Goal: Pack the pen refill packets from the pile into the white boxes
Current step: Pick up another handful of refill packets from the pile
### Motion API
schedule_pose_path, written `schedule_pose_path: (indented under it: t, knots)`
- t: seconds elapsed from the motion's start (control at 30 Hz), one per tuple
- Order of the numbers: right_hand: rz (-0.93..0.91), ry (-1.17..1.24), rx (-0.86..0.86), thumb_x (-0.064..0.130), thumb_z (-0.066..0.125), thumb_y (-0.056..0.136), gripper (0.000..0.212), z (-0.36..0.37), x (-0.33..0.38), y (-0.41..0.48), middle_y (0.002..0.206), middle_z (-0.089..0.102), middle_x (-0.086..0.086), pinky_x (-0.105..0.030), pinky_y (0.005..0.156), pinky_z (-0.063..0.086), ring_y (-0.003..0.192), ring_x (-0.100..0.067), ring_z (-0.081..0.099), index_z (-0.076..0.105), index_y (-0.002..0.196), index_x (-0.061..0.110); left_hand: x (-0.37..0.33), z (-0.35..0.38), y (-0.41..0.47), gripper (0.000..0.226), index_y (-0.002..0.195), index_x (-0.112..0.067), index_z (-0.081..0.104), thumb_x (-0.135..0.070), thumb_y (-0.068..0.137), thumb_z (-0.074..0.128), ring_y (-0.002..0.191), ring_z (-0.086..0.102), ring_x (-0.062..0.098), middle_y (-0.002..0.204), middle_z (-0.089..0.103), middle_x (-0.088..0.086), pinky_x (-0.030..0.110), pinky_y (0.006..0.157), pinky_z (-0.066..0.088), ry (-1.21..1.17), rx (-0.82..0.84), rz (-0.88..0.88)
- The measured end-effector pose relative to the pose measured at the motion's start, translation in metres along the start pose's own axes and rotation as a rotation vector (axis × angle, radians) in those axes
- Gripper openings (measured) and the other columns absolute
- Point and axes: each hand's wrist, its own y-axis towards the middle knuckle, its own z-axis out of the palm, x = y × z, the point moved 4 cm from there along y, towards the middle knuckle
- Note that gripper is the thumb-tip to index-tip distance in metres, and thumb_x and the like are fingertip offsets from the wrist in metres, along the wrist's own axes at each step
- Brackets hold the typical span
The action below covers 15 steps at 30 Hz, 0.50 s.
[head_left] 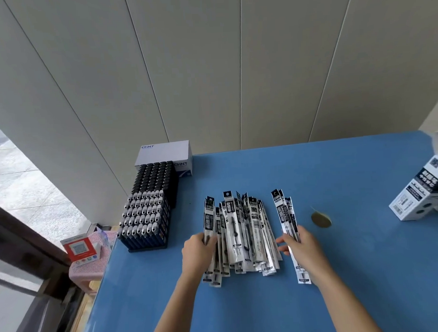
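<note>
Left hand (197,253) grips a few refill packets (210,243) at the left edge of the pile (242,234), which lies fanned at mid table (353,273). Right hand (304,247) holds a small separate bunch (288,228) just right of the pile. White boxes (422,196) stand well apart at far right; their contents cannot be seen. Judgement: packing is at an early stage, most packets remain unboxed

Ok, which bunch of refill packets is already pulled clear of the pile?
The few packets in the right hand's grip; blue table shows between them and the main pile, whose left edge the left hand holds.
</note>
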Motion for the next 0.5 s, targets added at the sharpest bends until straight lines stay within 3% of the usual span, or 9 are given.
schedule_pose_path:
  t: [0.1, 0.2, 0.4, 0.5]
  knots:
    - [0.006, 0.054, 0.021, 0.010, 0.046, 0.093, 0.015, 0.004, 0.003, -0.008, 0.084, 0.066, -0.003, -0.023, 0.059, 0.048, 0.065, -0.016, 0.059, 0.049, 0.097, -0.004, 0.001, -0.007, -0.003, 0.033, 0.066, -0.007, 0.039, -0.023, 0.094, 0.046, 0.052, 0.040, 0.018, 0.064, 0.053, 0.006, 0.031, 0.054, 0.033, -0.139, 0.024, -0.017]
    - [0.011, 0.125, 0.077, 0.009, 0.044, 0.094, 0.013, 0.007, 0.006, -0.019, 0.084, 0.063, -0.004, -0.023, 0.061, 0.043, 0.061, -0.013, 0.050, 0.052, 0.098, 0.000, -0.001, -0.015, -0.013, 0.019, 0.091, -0.002, 0.049, -0.018, 0.097, 0.043, 0.053, 0.056, 0.019, 0.076, 0.063, 0.005, 0.039, 0.065, 0.051, -0.447, 0.108, -0.023]
    - [0.050, 0.406, 0.135, 0.009, 0.039, 0.098, 0.016, 0.000, 0.008, -0.036, 0.070, 0.048, -0.004, -0.020, 0.051, 0.031, 0.054, -0.012, 0.035, 0.054, 0.102, 0.005, -0.016, -0.014, -0.036, 0.021, 0.078, -0.008, 0.042, -0.017, 0.097, 0.044, 0.045, 0.040, 0.014, 0.069, 0.047, 0.007, 0.029, 0.052, 0.034, -0.588, 0.259, 0.054]
    - [0.069, 0.513, 0.136, 0.014, 0.037, 0.099, 0.020, -0.015, 0.002, -0.044, 0.067, 0.045, -0.003, -0.015, 0.042, 0.029, 0.045, -0.008, 0.033, 0.056, 0.096, 0.007, -0.034, 0.002, -0.051, 0.018, 0.081, -0.008, 0.043, -0.015, 0.098, 0.042, 0.044, 0.034, 0.013, 0.062, 0.041, 0.004, 0.024, 0.047, 0.032, -0.648, 0.367, 0.025]
